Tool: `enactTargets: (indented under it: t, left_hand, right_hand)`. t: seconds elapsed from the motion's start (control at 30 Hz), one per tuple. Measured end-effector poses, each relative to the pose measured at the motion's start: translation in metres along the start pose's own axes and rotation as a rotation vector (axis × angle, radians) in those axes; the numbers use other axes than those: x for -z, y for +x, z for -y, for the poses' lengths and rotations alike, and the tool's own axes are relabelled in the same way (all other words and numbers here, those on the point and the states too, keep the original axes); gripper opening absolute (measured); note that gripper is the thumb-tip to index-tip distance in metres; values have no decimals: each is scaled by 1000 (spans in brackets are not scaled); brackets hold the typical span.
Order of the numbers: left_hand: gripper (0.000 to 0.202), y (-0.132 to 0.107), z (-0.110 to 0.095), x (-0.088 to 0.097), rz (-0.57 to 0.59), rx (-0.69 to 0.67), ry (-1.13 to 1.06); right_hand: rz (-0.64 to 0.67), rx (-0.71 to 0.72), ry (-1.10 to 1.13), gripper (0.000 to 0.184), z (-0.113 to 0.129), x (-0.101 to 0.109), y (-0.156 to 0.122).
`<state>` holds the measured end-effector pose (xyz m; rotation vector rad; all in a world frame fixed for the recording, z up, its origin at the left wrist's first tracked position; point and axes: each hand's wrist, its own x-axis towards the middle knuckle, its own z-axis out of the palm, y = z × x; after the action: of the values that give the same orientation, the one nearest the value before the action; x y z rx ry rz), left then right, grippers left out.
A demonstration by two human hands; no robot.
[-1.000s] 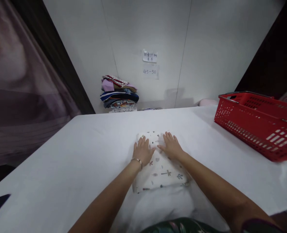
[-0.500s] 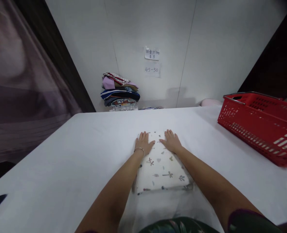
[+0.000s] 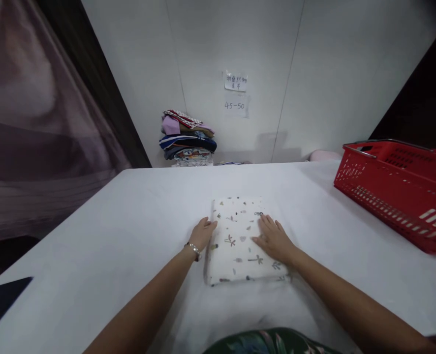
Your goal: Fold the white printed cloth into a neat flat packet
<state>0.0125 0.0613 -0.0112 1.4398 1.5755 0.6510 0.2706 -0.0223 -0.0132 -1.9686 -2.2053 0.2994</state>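
A folded white cloth (image 3: 238, 231) with small printed figures lies flat on the white table (image 3: 122, 231) in front of me. My right hand (image 3: 273, 238) rests flat on the cloth's right half, fingers stretched out. My left hand (image 3: 202, 232), with a bracelet at the wrist, sits at the cloth's left edge, fingers curled against the side of the fold. Whether they grip the edge or only touch it is unclear.
A red plastic basket (image 3: 398, 191) stands at the table's right. A stack of folded clothes (image 3: 187, 140) sits behind the table's far edge by the wall, under two paper notes (image 3: 235, 93). A dark flat object (image 3: 2, 305) lies at the near left corner.
Both hands have slid back from the cloth's far end toward me. The left hand moved off the top to the left edge; the right hand stays flat on top.
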Motion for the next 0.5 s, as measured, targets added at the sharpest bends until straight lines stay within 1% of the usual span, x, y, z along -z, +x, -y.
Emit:
enactTargets:
  t: [0.07, 0.17, 0.23, 0.33, 0.4, 0.47, 0.5]
  left_hand:
    - [66, -8, 7, 1, 17, 53, -14]
    - [68, -14, 4, -3, 45, 98, 52]
    - [61, -18, -3, -8, 54, 86, 95]
    - [49, -21, -15, -10, 58, 15, 60]
    - [45, -16, -20, -2, 55, -40, 17]
    - [46, -6, -22, 14, 42, -75, 42]
    - [48, 1, -21, 24, 36, -76, 92]
  right_hand:
    - [0, -11, -4, 74, 2, -7, -9]
    - [1, -27, 23, 73, 3, -9, -8]
    - [2, -23, 62, 72, 3, -6, -5]
    - [-10, -16, 163, 73, 4, -1, -7]
    - [-24, -17, 275, 73, 6, 1, -13]
    - [-35, -21, 421, 72, 8, 2, -21]
    - [-39, -30, 497, 71, 8, 1, -25]
